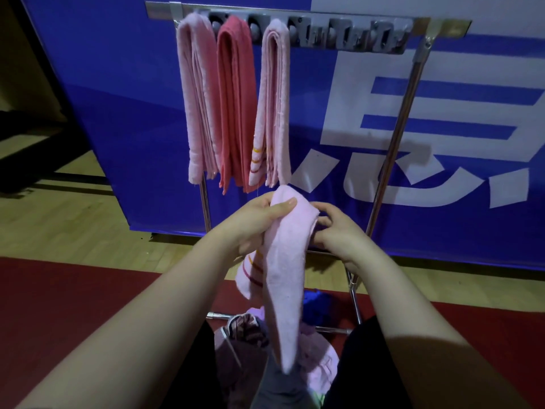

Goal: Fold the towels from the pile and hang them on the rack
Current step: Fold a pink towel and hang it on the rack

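Observation:
A pale pink towel (287, 273), folded into a long strip with striped ends, hangs down in front of me. My left hand (253, 222) grips its top fold, thumb across the front. My right hand (336, 228) holds the towel's right edge with curled fingers. Beyond them stands the metal rack (395, 140), whose top bar carries three folded towels: a light pink one (196, 95), a coral one (236, 98) and a pale pink striped one (272, 104). The pile of towels (312, 361) lies low between my legs.
A blue banner with white lettering (457, 143) stands right behind the rack. The rack's right half of the bar, with grey clips (348, 35), is bare. A blue cloth (315, 305) lies by the rack's base on the red mat and wooden floor.

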### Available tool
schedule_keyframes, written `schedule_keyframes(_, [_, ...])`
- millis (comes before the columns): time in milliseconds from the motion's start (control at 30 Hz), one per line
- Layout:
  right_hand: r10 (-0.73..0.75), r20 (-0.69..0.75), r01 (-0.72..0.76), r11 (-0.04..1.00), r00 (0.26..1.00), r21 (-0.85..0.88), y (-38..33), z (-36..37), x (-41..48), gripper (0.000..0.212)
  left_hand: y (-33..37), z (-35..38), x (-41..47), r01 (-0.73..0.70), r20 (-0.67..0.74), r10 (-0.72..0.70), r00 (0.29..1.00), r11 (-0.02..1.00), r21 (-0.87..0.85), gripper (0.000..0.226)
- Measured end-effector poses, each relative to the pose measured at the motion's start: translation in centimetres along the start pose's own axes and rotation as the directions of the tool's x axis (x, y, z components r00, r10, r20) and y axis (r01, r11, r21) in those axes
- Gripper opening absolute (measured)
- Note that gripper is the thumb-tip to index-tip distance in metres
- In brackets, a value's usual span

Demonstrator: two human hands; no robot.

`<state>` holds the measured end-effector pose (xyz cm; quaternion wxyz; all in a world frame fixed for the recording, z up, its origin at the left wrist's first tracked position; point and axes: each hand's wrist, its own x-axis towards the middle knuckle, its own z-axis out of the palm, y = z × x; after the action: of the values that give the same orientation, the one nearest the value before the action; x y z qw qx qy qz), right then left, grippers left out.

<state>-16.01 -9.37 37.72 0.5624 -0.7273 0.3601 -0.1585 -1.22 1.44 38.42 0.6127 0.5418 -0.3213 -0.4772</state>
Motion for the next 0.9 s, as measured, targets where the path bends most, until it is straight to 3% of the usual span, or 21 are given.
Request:
schedule_keyframes(167, [-0.279, -0.030, 0.274, 0.956, 0.960, -0.108, -0.6, 1.0, -0.8, 0.057, -0.1, 0.1, -0.2, 0.068, 0.027, -0.068, 0.997, 0.998, 0.007, 0.036])
schedule_keyframes(367, [-0.422, -0.044, 0.405, 0.890, 0.906, -0.208, -1.5, 1.5, -1.3, 0.061, 0.7, 0.8, -0.1, 0.104, 0.044, -0.107, 0.993, 0.992, 0.073, 0.034])
schedule_keyframes(467, [-0.431, -0.070, 0.404, 0.882, 0.900, -0.242, -1.8, 1.6, -1.2, 0.061, 1.6, 0.7, 0.2, 0.119, 0.005, -0.122, 0.993, 0.975, 0.189, 0.041])
schedule_keyframes(533, [-0.415, -0.096, 0.378, 0.887, 0.905, -0.267, -1.8, 1.7, -1.1, 0.062, 2.0, 0.9, 0.4, 0.140, -0.077, -0.119, 0.990, 0.904, 0.404, 0.049])
schedule_keyframes(600, [-0.395, -0.124, 0.349, 0.894, 0.910, -0.281, -1.7, 1.9, -1.0, 0.063, 2.1, 1.2, 0.7, 0.124, -0.202, -0.005, 0.979, 0.802, 0.584, 0.047])
schedule_keyframes(667, [-0.383, -0.159, 0.323, 0.894, 0.910, -0.310, -1.7, 2.0, -1.0, 0.056, 1.9, 1.4, 0.9, 0.063, -0.279, 0.164, 0.946, 0.752, 0.656, 0.035])
schedule_keyframes(733, [-0.396, -0.215, 0.313, 0.888, 0.893, -0.337, -2.0, 2.1, -0.9, 0.040, 1.8, 1.5, 0.3, -0.022, -0.244, 0.241, 0.939, 0.752, 0.659, 0.028])
schedule_keyframes(800, [-0.401, -0.268, 0.308, 0.892, 0.876, -0.330, -2.5, 2.2, -0.9, 0.026, 1.6, 1.5, -0.7, -0.039, -0.128, 0.164, 0.978, 0.749, 0.661, 0.037])
schedule_keyframes(900, [-0.388, -0.292, 0.278, 0.893, 0.874, -0.353, -2.9, 2.2, -0.6, 0.027, 0.7, 1.9, -1.8, -0.016, -0.043, 0.069, 0.997, 0.683, 0.730, 0.055])
